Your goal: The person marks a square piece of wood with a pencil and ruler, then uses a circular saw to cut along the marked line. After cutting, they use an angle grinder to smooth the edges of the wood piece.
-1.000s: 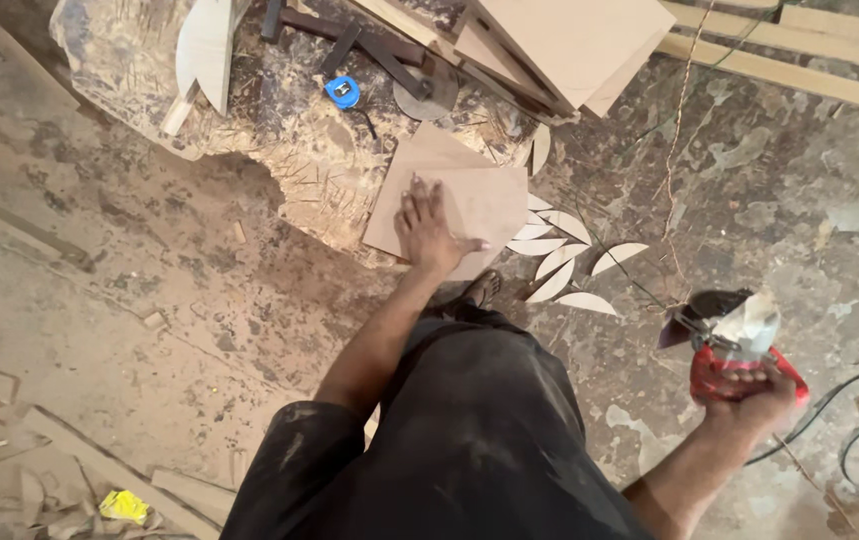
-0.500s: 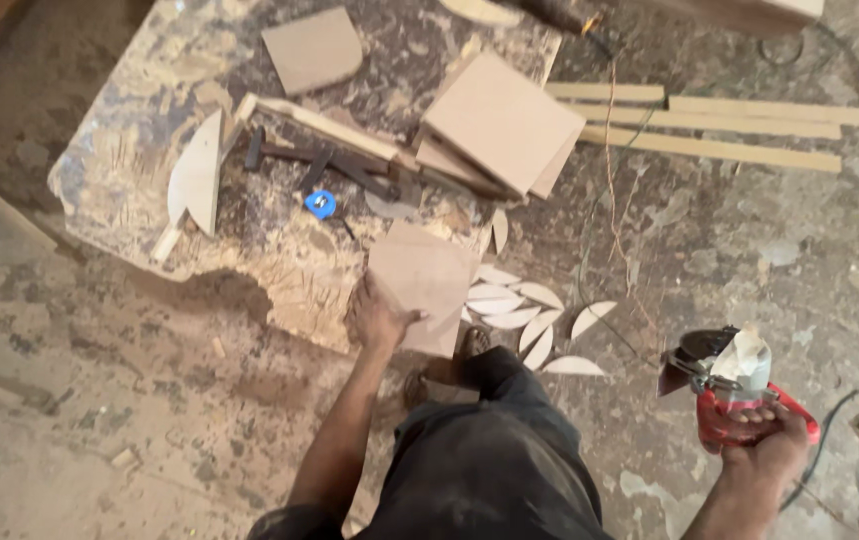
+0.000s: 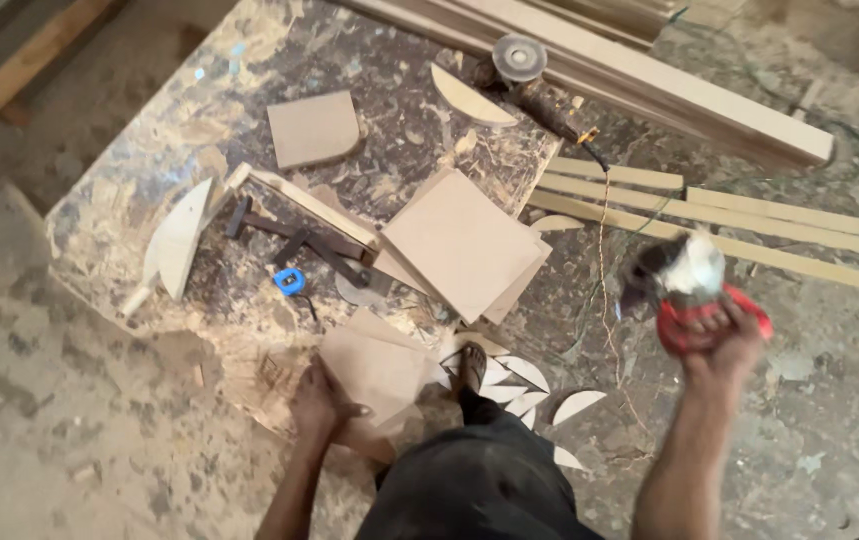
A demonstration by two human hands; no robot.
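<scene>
While you crouched: your foot (image 3: 470,366) stood among pale leaf-shaped offcuts (image 3: 527,375).
Left hand (image 3: 319,400): fingers lay flat, open, on the tan square fibreboard panel (image 3: 377,368) at the speckled table (image 3: 199,120) edge.
Right hand (image 3: 724,335): fingers gripped the red angle grinder (image 3: 694,290).
Handling: the panel looked light, stiff; edges seemed the best hold.

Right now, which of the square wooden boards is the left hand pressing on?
The left hand presses the board at the worktop's near edge, beside the foot. The stacked boards and the lone board farther back lie untouched.
</scene>
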